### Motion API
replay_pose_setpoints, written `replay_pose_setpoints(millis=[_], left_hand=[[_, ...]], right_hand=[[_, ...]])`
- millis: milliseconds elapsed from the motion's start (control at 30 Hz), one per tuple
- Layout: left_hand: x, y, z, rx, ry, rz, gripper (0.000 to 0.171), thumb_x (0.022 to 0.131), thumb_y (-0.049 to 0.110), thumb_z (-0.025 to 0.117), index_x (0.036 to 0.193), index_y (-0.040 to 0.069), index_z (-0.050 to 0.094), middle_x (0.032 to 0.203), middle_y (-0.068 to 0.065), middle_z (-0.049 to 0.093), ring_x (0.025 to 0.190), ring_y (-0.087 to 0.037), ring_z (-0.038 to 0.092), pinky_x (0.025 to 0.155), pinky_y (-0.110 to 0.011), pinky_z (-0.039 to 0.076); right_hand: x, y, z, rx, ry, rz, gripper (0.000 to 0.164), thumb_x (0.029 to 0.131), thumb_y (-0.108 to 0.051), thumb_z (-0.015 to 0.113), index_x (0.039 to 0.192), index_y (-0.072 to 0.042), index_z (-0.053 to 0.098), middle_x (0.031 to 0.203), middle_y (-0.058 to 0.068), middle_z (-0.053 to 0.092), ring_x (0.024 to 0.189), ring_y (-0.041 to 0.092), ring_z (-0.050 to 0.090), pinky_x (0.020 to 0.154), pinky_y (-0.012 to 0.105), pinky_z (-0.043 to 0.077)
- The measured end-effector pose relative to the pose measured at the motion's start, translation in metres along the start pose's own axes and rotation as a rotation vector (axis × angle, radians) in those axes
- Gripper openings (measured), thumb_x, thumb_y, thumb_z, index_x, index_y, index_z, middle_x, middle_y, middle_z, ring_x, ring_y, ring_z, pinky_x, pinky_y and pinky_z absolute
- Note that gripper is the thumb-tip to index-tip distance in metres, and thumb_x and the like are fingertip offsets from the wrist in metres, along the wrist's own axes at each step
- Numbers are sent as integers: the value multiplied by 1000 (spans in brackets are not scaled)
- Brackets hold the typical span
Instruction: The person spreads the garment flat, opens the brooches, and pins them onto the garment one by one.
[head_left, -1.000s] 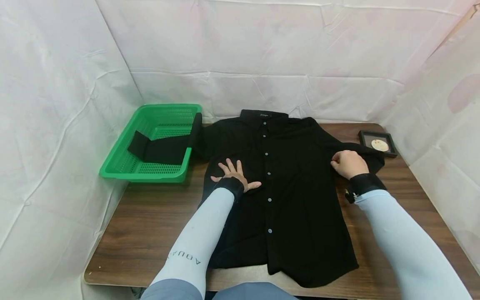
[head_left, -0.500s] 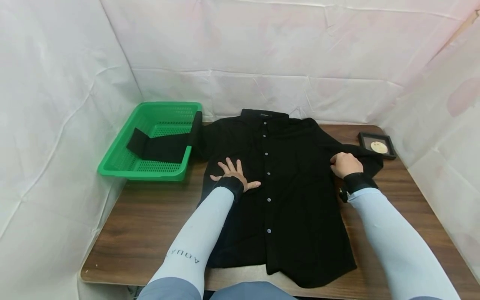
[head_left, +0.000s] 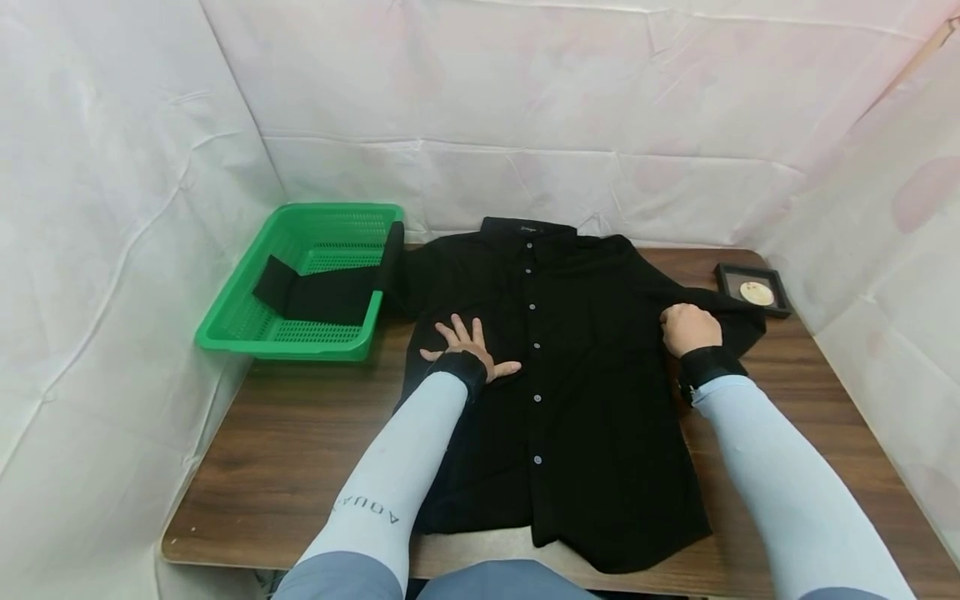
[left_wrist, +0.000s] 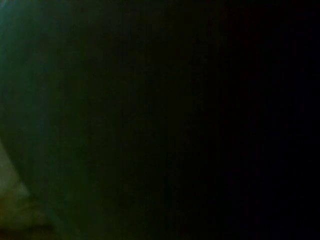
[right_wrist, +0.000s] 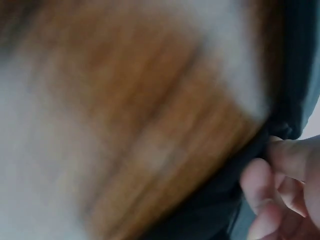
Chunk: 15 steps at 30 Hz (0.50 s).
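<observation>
A black button-up shirt (head_left: 592, 392) lies spread on the wooden table, collar toward the back wall and its row of buttons facing up. My left hand (head_left: 468, 350) presses flat on the shirt's left chest with fingers spread. At the right side, just under the sleeve (head_left: 731, 310), my right hand (head_left: 690, 330) pinches the black fabric. The right wrist view shows curled fingers (right_wrist: 260, 180) and thumb at the cloth's edge. Nearly everything in the left wrist view is dark.
A green plastic basket (head_left: 210, 333) stands at the back left; the shirt's other sleeve (head_left: 330, 296) hangs over its rim and lies inside. A small black frame with a round cream disc (head_left: 757, 293) sits at the back right. White sheeting (head_left: 525, 92) encloses the table (head_left: 300, 450).
My right hand and forearm have shifted slightly left, still pinching the shirt near the sleeve. The left hand stays in place on the shirt.
</observation>
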<state>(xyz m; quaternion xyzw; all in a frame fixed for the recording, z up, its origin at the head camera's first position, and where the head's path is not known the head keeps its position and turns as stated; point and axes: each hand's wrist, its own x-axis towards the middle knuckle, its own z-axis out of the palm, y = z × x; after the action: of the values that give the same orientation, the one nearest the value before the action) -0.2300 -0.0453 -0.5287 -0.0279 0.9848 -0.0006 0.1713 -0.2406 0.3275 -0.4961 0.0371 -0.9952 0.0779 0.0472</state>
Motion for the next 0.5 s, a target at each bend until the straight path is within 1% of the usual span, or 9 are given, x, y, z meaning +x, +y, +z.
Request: replay_pose_setpoints(millis=[100,167,267,400,500], left_hand=[[3,1,2,10,-10,-3,128,58,99,33,155,26,-7,158,-18,-15,140,-52,-5,93,-79,20],[5,1,5,17,-10,-3,128,57,99,31,155,26,-8,158,-18,-16,140,-52,-5,93,-80,20],[8,2,8,9,10,3,129,56,100,32,155,26,-7,158,-18,-15,140,-52,-5,92,-80,19],[9,1,9,7,30,4,131,54,101,32,155,26,-7,158,-19,-14,140,-53,-4,91,-81,20],[7,0,8,21,22,-1,131,54,101,29,154,27,-9,157,-19,-16,140,-52,-4,91,-80,20]], right_hand=[[-4,1,-6,-9,-38,-17,19,85,2,61,101,3,71,102,26,66,77,42,63,66,57,51],[-9,3,-11,-10,-87,-23,22,86,2,59,105,3,70,105,27,65,80,43,63,67,57,51],[-18,8,-18,-12,-163,-35,27,88,1,54,112,4,68,111,29,63,83,41,63,67,55,51],[-31,15,-25,-7,-254,-55,32,90,-1,49,118,3,65,115,30,61,78,34,64,65,50,52],[-40,20,-30,-7,-298,-74,32,90,-1,50,117,3,66,112,30,62,75,29,63,63,47,51]])
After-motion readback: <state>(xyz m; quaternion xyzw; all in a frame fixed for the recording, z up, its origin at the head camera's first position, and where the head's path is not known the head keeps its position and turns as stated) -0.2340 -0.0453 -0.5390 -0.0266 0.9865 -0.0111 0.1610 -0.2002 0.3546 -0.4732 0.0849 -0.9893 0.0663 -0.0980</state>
